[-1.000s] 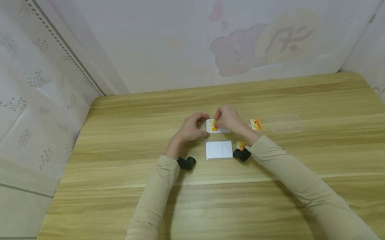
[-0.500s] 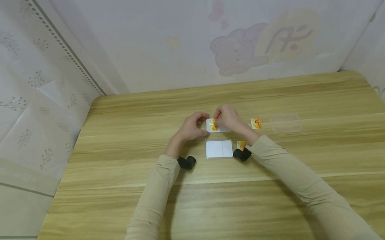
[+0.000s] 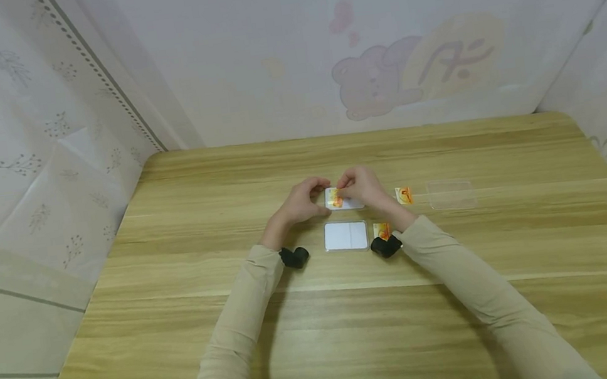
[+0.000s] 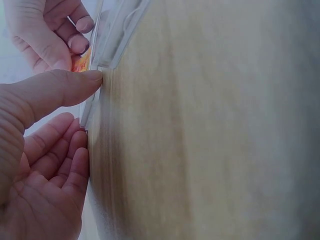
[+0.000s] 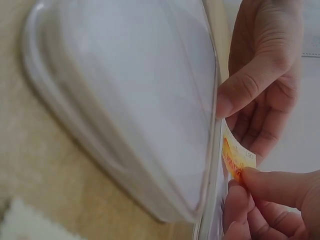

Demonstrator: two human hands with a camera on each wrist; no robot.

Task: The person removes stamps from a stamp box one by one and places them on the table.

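My right hand (image 3: 362, 187) pinches a yellow-orange postage stamp (image 5: 237, 156) between thumb and fingers. The stamp, with its perforated edge, is over the left part of a white card (image 3: 353, 204) lying on the table. At that card's left end, my left hand (image 3: 302, 201) grips it, thumb at the near edge and fingers at the far edge. Just nearer to me lies a white insert in a clear plastic case (image 3: 346, 236). A second stamp (image 3: 381, 230) is right of this case, partly hidden by the right wrist camera. Another stamp (image 3: 403, 195) lies right of my right hand.
A clear plastic cover (image 3: 451, 195) lies flat at the right, beyond the stamps. The wooden table (image 3: 333, 337) runs back to a pale curtain (image 3: 264, 55) with a printed bear. Black wrist cameras (image 3: 294, 257) hang under both wrists, close over the table.
My right hand and wrist have shifted slightly to the right, uncovering more of the near stamp. The stamp over the card has tilted a little. The left hand keeps its place.
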